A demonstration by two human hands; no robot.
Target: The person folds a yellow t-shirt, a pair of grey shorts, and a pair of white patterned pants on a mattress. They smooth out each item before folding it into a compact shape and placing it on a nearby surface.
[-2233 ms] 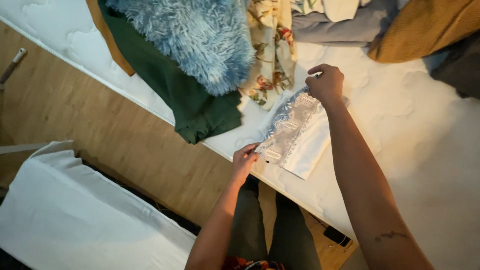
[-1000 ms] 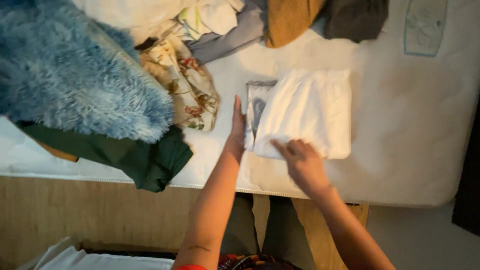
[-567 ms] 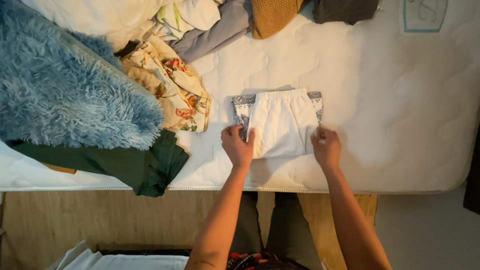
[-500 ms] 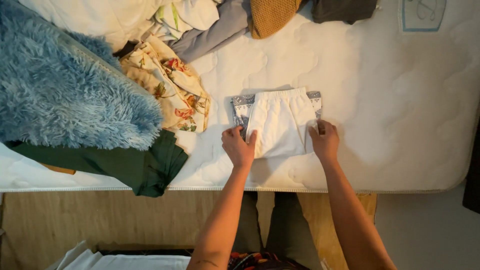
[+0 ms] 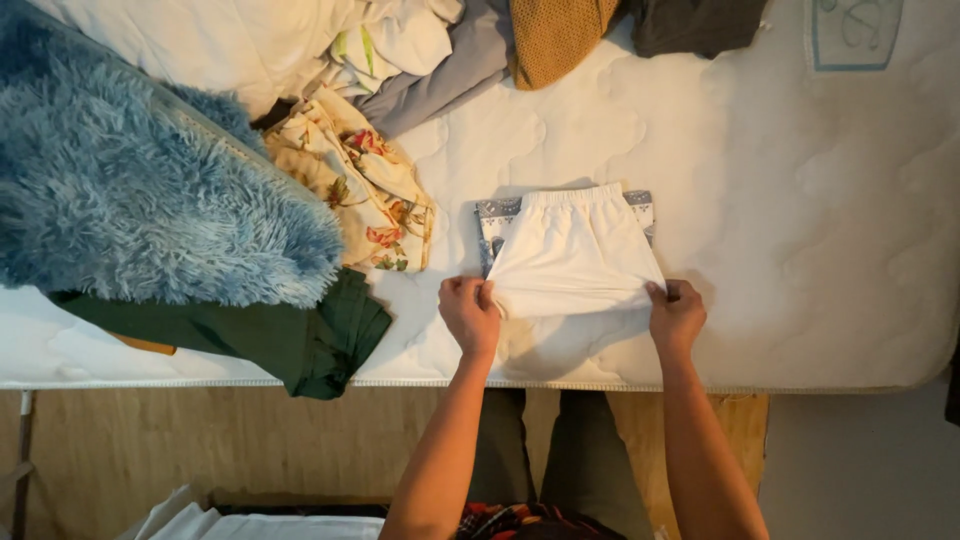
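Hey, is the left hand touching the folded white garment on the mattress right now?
Touching. The head view shows the left hand pinching the near left corner of the white garment, its fingers overlapping the fabric edge with no gap.

Single head view, straight down, fairly near, over mattress [image 5: 780, 260] edge.

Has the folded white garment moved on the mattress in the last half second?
Yes. The hands have lifted the white garment's near edge off the mattress; its waistband end still lies beside the floral cloth.
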